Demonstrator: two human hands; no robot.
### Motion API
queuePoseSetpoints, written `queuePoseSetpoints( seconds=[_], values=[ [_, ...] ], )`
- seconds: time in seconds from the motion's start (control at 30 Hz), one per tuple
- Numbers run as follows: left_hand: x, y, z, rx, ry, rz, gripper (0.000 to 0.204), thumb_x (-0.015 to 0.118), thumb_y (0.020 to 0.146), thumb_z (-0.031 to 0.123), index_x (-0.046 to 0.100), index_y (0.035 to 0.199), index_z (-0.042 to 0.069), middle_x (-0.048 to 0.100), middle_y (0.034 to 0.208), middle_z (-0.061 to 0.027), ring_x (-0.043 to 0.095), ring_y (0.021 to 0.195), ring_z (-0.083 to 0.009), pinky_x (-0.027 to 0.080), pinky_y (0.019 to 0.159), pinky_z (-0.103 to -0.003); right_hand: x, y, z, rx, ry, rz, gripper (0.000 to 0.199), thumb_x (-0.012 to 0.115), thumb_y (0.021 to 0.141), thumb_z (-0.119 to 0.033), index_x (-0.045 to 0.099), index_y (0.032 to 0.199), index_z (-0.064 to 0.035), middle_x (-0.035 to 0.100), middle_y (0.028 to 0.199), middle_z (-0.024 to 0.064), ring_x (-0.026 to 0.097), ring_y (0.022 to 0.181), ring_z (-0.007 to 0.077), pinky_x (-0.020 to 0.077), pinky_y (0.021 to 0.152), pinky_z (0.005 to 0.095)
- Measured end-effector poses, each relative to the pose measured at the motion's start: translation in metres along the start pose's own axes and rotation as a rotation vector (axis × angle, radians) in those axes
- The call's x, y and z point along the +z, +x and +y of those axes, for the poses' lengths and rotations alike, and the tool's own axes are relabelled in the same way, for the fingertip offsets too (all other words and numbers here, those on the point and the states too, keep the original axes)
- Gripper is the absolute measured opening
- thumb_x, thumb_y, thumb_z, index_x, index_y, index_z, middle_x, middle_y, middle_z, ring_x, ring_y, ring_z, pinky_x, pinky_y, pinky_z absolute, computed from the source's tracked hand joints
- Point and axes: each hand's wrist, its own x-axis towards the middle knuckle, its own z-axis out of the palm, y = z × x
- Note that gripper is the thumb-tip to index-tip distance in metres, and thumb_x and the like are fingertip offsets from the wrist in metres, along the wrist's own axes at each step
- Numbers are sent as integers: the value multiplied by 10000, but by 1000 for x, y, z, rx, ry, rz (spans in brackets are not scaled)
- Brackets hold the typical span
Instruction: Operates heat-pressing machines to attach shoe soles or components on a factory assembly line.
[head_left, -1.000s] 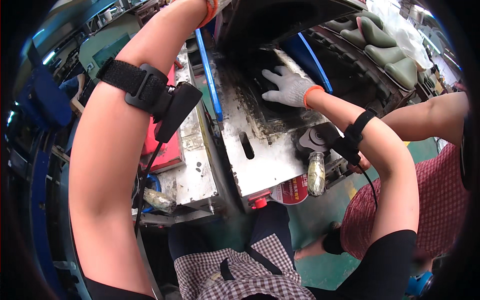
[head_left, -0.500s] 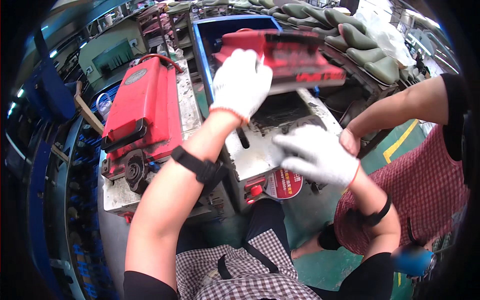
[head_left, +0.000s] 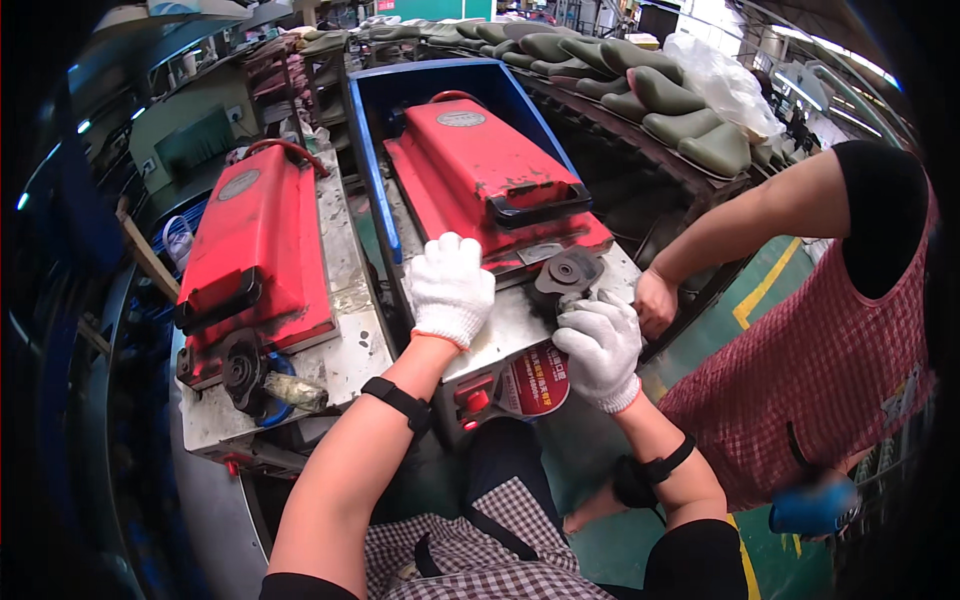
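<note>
Leftmost, a closed red mould press sits on a worn metal bench, its black knob at the near end, well apart from either hand. Next to it, my left hand, in a white knit glove, lies flat with fingers together and curled slightly, pressing on the near edge of the second red mould press — that press lies inside a blue frame, lid down, black handle toward me. Just right of the left hand is the black round knob at the press's near corner; my right hand, also gloved, is closed around the lower side of it, fingers wrapped, thumb side hidden, so I cannot tell how firm the grip is. Below it, a red round label on the bench front. Further right, a co-worker's bare hand rests at the bench edge — checked red apron. Behind, rows of olive-green boot forms.
</note>
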Motion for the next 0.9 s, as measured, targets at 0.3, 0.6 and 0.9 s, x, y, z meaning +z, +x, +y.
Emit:
queuePoseSetpoints(
  seconds=[0.3,0.6,0.9],
  values=[
    [-1,-2,1,-12,-26,1,205,653,778,219,611,936,96,594,973,-118,597,917,-324,470,746,-478,10,-7,-10,-14,-80,94,246,714,670,-77,673,902,-149,683,961,45,685,917,288,552,850,464],
    [3,-5,1,-42,-30,-62,230,672,792,243,619,966,102,597,997,-116,602,958,-319,488,765,-467,10,-22,-1,47,-166,42,184,709,712,-82,685,881,-151,705,988,53,694,979,278,552,857,423],
    [12,-9,-1,-35,-27,-29,217,652,782,225,622,953,96,598,989,-123,605,949,-326,494,749,-476,28,20,75,375,-131,197,367,629,858,-5,706,1200,-112,688,1212,135,647,1141,332,488,1007,446]
  ],
)
